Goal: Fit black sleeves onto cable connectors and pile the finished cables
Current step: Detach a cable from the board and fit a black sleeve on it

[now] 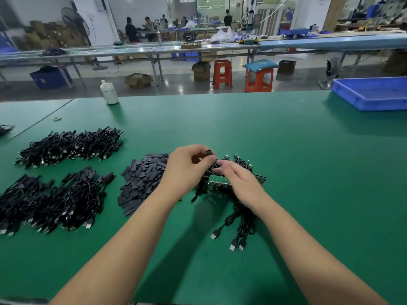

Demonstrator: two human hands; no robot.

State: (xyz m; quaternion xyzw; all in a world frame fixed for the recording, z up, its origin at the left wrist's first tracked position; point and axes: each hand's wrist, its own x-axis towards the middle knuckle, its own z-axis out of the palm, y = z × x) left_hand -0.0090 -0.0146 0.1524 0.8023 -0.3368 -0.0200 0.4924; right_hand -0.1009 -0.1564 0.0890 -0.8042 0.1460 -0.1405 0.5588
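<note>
On the green table, my left hand (187, 166) is raised a little, its fingers curled round a small dark connector piece (208, 152) at its fingertips. My right hand (236, 179) lies over a bundle of black cables with green circuit boards (217, 180), fingers reaching into the wires. Their USB plugs (235, 244) trail toward me. A heap of loose black sleeves (143, 179) lies just left of my left hand. Two piles of black cables sit further left, one far (70, 146) and one near (50, 203).
A white bottle (109, 92) stands at the table's far edge. A blue plastic tray (372, 93) sits at the far right corner. Beyond the table are orange stools (222, 73), cardboard boxes, long benches and people working far off.
</note>
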